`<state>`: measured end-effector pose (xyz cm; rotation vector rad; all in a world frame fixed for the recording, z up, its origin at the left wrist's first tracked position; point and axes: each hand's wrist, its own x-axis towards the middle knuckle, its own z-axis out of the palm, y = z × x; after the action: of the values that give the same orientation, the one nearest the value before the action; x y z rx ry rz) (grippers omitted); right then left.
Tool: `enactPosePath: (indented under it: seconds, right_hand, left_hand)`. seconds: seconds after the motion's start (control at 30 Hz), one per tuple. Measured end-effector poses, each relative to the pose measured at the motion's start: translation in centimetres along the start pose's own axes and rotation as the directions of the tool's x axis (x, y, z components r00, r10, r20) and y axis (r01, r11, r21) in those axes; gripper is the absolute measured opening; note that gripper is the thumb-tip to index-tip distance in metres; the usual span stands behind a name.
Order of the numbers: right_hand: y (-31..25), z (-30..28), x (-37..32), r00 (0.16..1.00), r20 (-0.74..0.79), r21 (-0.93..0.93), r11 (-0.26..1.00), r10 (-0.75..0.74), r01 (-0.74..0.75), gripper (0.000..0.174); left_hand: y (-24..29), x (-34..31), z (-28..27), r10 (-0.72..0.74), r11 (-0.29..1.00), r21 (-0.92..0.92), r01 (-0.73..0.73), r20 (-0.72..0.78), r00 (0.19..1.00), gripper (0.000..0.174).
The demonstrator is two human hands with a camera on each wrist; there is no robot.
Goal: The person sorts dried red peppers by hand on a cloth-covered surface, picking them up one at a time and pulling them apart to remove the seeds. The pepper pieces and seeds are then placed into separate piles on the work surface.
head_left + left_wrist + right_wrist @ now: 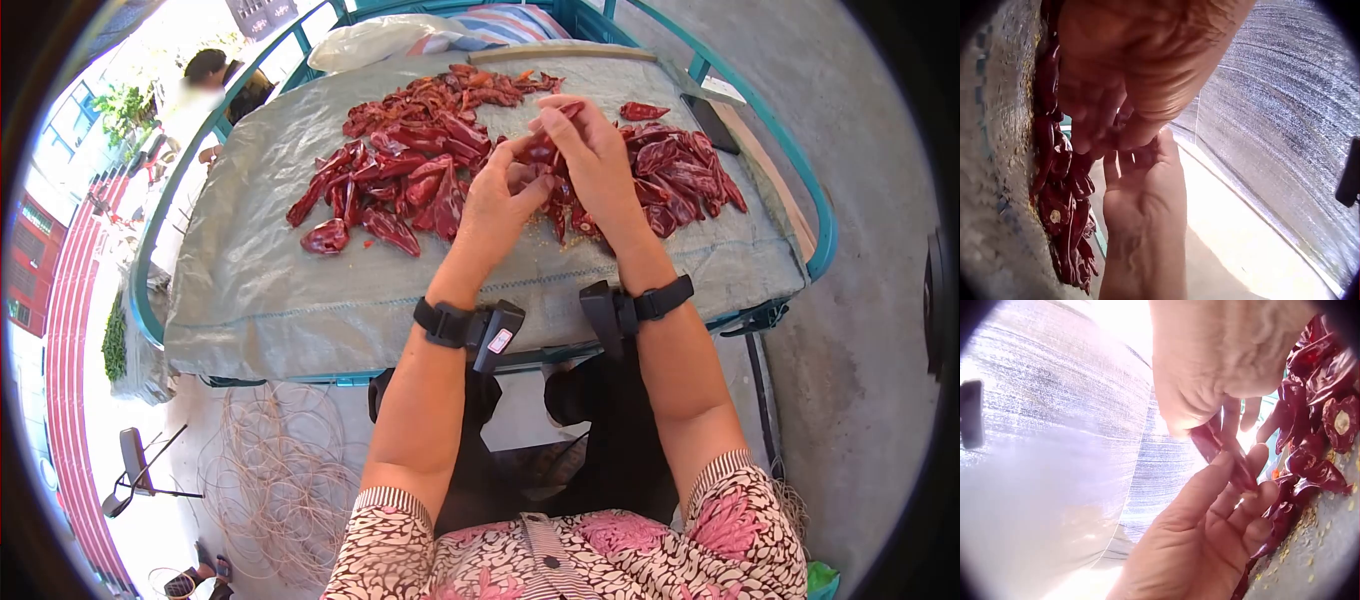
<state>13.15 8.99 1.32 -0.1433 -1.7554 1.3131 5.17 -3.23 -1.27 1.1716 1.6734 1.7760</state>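
Both hands hold one dried red pepper (1244, 475) between them above the covered cart bed. In the right wrist view the left hand (1200, 531) pinches its lower end between thumb and fingers, while the right hand (1229, 356) grips the upper end. From the head view, the left hand (497, 205) is beside the right hand (595, 165), their fingertips close together. In the left wrist view the near hand hides most of the pepper. Under the hands lie more red peppers (660, 180) and scattered pale seeds (1300, 534).
A large heap of red peppers (430, 165) spreads left of the hands on a grey woven sheet (260, 270). A dark flat object (711, 124) lies at the right, inside the cart's teal rail (822, 215). Sacks (385, 40) lie at the back; another person (245, 90) is beyond the left rail.
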Motion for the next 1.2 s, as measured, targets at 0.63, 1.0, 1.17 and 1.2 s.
enactPosePath:
  seconds: [0.63,1.0,1.17,1.2]
  right_hand:
    - [0.6,-0.9,0.0,0.956,0.136,-0.637,0.716,-0.259,0.285,0.018]
    - [2.0,-2.6,0.4,0.933,-0.179,-0.821,0.569,-0.312,0.033,0.023]
    - [1.5,-1.7,0.2,0.963,0.046,-0.724,0.655,-0.267,0.216,0.025]
    - [1.2,-1.3,0.1,0.957,0.092,-0.67,0.694,-0.274,0.263,0.026]
  left_hand:
    - [-2.0,0.9,-0.6,0.306,0.945,0.227,-0.234,-0.372,0.877,0.018]
    - [-3.2,-0.1,-1.5,0.404,0.341,0.94,-0.006,-0.141,0.904,0.023]
    - [-1.5,-0.1,-1.1,0.389,0.456,0.888,0.058,-0.258,0.885,0.019]
    - [-1.5,0.0,-1.2,0.416,0.511,0.859,0.014,-0.262,0.871,0.018]
